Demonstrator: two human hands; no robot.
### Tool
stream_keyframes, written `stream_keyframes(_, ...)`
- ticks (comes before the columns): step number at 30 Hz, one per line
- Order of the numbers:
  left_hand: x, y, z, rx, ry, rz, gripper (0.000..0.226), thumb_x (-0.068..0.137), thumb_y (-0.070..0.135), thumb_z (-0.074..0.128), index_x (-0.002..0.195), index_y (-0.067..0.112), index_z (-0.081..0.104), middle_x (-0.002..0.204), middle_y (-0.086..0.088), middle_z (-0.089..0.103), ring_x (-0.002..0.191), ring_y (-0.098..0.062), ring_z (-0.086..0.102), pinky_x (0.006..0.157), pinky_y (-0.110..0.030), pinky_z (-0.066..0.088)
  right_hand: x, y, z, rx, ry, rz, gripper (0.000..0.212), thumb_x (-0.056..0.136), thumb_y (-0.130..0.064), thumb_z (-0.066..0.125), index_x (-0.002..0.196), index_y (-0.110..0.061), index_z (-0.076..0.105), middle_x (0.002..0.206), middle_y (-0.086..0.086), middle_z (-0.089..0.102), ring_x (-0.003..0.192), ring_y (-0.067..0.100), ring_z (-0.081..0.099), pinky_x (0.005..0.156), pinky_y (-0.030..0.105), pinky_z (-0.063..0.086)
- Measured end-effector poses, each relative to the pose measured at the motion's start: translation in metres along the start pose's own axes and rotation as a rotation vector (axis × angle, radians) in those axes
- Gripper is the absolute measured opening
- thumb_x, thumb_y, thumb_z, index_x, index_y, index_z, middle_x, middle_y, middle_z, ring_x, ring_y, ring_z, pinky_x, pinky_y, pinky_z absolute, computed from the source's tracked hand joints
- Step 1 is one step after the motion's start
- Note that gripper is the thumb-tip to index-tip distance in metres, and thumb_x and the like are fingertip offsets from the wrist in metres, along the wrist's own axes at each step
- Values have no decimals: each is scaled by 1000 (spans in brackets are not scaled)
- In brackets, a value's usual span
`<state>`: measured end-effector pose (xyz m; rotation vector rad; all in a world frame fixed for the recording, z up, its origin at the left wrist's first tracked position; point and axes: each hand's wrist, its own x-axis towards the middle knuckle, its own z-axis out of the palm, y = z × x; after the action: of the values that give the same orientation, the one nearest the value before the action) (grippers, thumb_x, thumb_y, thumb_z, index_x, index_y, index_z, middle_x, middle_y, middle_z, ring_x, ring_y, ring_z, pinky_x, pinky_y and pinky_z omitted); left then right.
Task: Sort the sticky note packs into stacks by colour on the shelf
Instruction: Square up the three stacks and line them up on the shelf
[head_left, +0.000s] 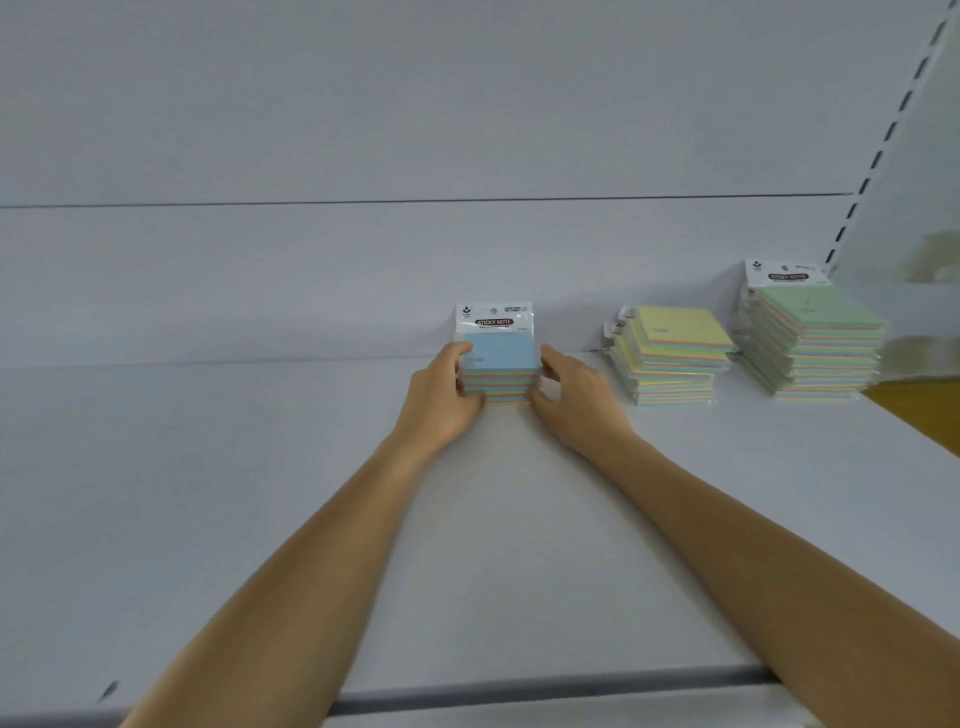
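A stack of blue-topped sticky note packs (500, 358) stands at the back of the white shelf (260, 493), its white header card upright against the back panel. My left hand (444, 397) grips the stack's left side with curled fingers. On the stack's right side, my right hand (569, 395) holds it between thumb and fingers. To the right stands a yellow-topped stack (675, 353), slightly skewed. Further right is a taller green-topped stack (815, 338).
The shelf's back panel (363, 156) rises close behind the stacks. A slotted upright (883, 145) runs up the right side. An orange-brown surface (919, 410) shows past the shelf's right end. The shelf's front edge (519, 691) runs under my forearms.
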<state>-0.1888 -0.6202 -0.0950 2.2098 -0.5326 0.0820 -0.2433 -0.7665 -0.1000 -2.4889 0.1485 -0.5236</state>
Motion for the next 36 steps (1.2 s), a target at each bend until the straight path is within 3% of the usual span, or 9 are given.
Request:
stream_keyframes(4,-5,15,-7,92,66,47,65,80,10,64,139,10,36,140,-10,49,130,-26,45,95,-19,29,-8,-8,-25,31,167,-91,49,86,-14,57,133,-7,45,132,13,55,122,24,52,96,23,33)
stream_keyframes(8,-7,42,-1,123,213,183,54,86,10,58,137,7,39,140,-9,49,129,-26,45,103,-24,30,2,4,-82,3,272,-277,40,84,-10,57,124,-8,56,125,10,60,113,23,59,86,20,39)
stream_keyframes(11,-3,78,21,67,88,197,55,88,10,54,140,13,36,143,-7,46,129,-24,45,104,-27,33,6,35,-124,-38,310,-262,36,85,-13,58,121,-9,59,122,11,60,113,24,58,87,16,35)
stream_keyframes(15,10,122,75,-17,-130,9,60,91,26,41,147,18,21,152,-12,30,140,-25,31,113,-32,26,1,87,-134,-35,227,-81,41,86,-18,60,126,-11,55,132,12,51,125,24,46,95,15,26)
stream_keyframes(19,7,131,115,-179,-99,-245,63,91,27,41,147,12,18,151,-10,33,138,-26,35,108,-27,26,-8,114,-118,101,107,29,52,83,-19,65,130,-6,49,135,18,45,130,26,39,106,23,24)
stream_keyframes(23,3,121,133,-237,-102,-204,73,87,21,48,148,14,8,141,-10,48,128,-26,47,107,-33,34,-6,119,-118,161,70,6,49,85,-18,63,131,-5,49,131,18,49,127,28,45,109,30,31)
stream_keyframes(27,2,120,135,-104,-55,-100,63,95,15,41,148,11,7,136,-16,52,124,-30,50,82,-24,34,-4,120,-118,143,21,-10,50,90,-17,57,136,-5,43,139,16,44,132,24,38,105,21,23)
stream_keyframes(32,2,117,135,-24,-70,6,60,99,15,31,148,10,-2,146,-14,41,129,-31,45,94,-28,36,-4,123,-118,148,-4,-19,50,93,-16,51,139,-4,36,143,15,41,135,23,34,103,18,23)
stream_keyframes(36,3,118,136,-84,-36,31,70,96,15,43,148,8,-3,145,-7,43,129,-25,47,88,-21,34,-7,122,-119,155,13,0,62,90,-18,56,142,-4,25,139,14,42,134,28,33,97,22,26)
